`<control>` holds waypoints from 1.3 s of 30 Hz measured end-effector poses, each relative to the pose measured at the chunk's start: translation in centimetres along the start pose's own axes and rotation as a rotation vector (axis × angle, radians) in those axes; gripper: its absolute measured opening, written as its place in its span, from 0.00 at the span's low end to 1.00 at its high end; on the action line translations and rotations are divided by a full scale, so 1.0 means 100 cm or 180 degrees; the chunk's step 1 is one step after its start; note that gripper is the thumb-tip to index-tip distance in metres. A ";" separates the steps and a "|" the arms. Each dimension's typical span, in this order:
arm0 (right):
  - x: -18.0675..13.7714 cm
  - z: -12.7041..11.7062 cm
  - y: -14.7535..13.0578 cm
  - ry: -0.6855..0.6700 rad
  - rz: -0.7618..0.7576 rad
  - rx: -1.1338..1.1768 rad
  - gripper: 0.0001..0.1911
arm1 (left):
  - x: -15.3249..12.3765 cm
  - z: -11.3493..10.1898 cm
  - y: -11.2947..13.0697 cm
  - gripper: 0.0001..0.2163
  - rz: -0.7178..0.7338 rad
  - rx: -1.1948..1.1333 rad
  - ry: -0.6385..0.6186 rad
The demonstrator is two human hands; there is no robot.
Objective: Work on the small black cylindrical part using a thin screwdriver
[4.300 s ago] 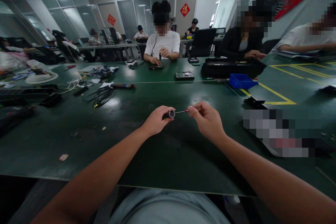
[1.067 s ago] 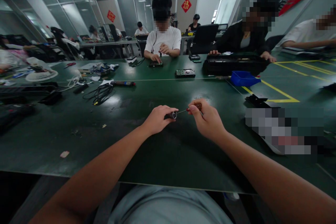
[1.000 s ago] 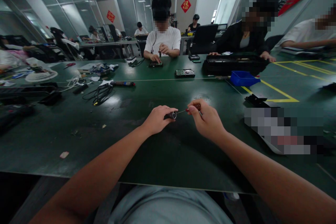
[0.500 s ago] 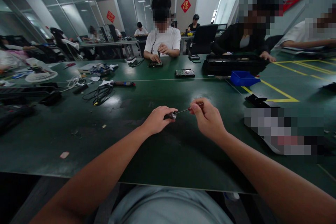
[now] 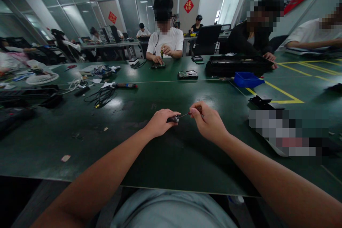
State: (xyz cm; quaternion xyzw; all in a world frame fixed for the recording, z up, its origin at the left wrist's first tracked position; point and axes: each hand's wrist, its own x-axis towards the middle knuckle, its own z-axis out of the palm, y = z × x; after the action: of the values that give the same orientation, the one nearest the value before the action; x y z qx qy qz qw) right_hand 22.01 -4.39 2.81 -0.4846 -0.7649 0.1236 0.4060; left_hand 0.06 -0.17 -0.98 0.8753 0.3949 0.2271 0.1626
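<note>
The person's left hand (image 5: 159, 124) grips one dark tube (image 5: 173, 118) over one green table (image 5: 160, 164); the right hand (image 5: 210, 119) grips one screwdriver (image 5: 190, 113), tip at the tube's end. One blue bin (image 5: 248, 79) sits beyond.

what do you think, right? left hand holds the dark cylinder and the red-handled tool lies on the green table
Not quite: the red-handled tool isn't on the green table. The head view shows it in the right hand, shaft toward the dark cylinder, which the left hand does hold.
</note>
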 end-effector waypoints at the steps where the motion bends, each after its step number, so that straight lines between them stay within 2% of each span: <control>1: 0.000 0.000 0.000 0.0021 0.0003 -0.0031 0.09 | 0.000 0.000 0.000 0.19 0.0001 0.0007 0.0013; 17: 0.000 0.002 0.005 0.0165 0.0136 -0.0101 0.11 | 0.000 -0.008 0.013 0.13 -0.0559 -0.0482 0.0301; 22: 0.000 0.003 0.005 0.0212 0.0117 -0.0054 0.11 | -0.001 -0.008 0.019 0.16 -0.0736 -0.0453 0.0200; 26: 0.000 0.001 0.004 0.0173 0.0103 -0.0026 0.12 | 0.000 -0.006 0.021 0.16 -0.0690 -0.0029 -0.0107; 30: 0.000 0.001 0.004 0.0170 0.0115 -0.0004 0.12 | 0.006 0.001 0.025 0.15 -0.0484 0.0766 -0.0398; 34: -0.001 0.003 0.003 0.0113 0.0214 0.0023 0.12 | 0.010 0.009 0.030 0.16 -0.0387 0.1392 -0.0462; 39: -0.001 0.003 0.002 0.0104 0.0239 0.0051 0.12 | 0.011 0.011 0.031 0.13 -0.0403 0.1454 -0.0452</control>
State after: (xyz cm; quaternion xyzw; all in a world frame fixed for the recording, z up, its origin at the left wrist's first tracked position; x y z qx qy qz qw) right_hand 21.96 -4.35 2.49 -0.5116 -0.7384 0.1369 0.4174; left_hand 3.25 -1.43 -0.19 0.8766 0.4775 0.0592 0.0017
